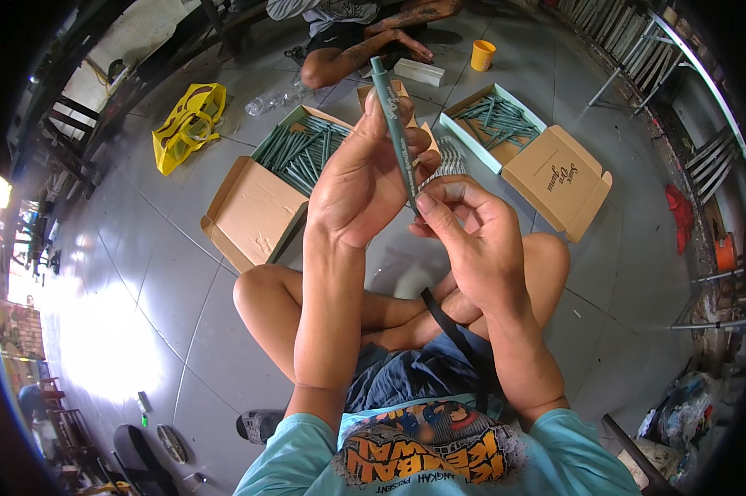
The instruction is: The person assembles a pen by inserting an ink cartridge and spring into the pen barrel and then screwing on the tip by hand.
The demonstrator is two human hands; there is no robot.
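Note:
A dark green pen (399, 136) with light print stands tilted in front of me, its clicker end up. My left hand (344, 194) is closed round its upper and middle part, thumb along one side. At the pen's lower end, my right hand (480, 236) pinches with thumb and fingers; the tip is mostly hidden there. Beyond my left hand, an open cardboard box (257, 211) holds many similar green pens (303, 153). Another open box (559, 174) at the right has a smaller heap of green pens (497, 120). Behind my hands lie shiny, thin pieces (451, 155), partly covered.
I sit cross-legged on a grey tiled floor (183, 273). A yellow bag (189, 124) and clear plastic bottles (275, 97) lie at the far left. Across from me sits another person (340, 50), near a white box (419, 73) and a yellow cup (483, 56). Metal racks line the right.

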